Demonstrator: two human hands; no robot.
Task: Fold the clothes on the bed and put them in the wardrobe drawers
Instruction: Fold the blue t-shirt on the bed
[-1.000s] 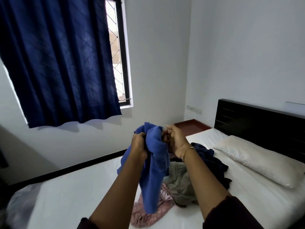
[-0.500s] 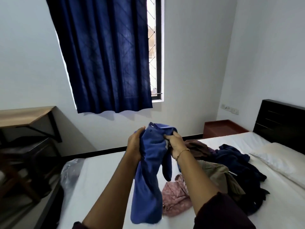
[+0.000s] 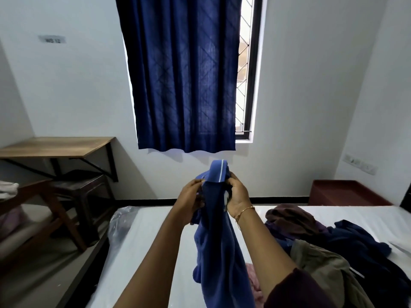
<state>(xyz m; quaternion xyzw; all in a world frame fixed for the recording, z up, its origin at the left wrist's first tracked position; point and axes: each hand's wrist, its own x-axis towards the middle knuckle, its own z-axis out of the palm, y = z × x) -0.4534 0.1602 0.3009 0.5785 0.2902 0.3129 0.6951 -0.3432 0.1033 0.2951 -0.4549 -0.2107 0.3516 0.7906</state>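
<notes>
**Blue shirt held up high so it can hang straight**

Blue cloth hangs from two hands above the bed (image 3: 151, 236). It is a blue shirt (image 3: 219, 236) with a thin white line near its top. The left hand (image 3: 190, 197) pinches the top edge on one side. The right hand (image 3: 238, 194) has its fingers curled round the top edge on the other side. Both hands hold tight and sit close together, with the shirt between them.

The shirt is up in the air, over the bed, so its long part can drop down and stop being bunched. That looks like the way to find the shoulders before folding.

On the bed, to the right of the shirt, lies the pile of clothes (image 3: 333, 245). Brown, dark blue and grey-green ones lie mixed there, waiting. A pink one (image 3: 252, 276) peeks out beside the shirt's hanging part. None looks folded yet.

The bed has bare white space to the left of the shirt, good for laying it flat. No wardrobe shows here.
</notes>
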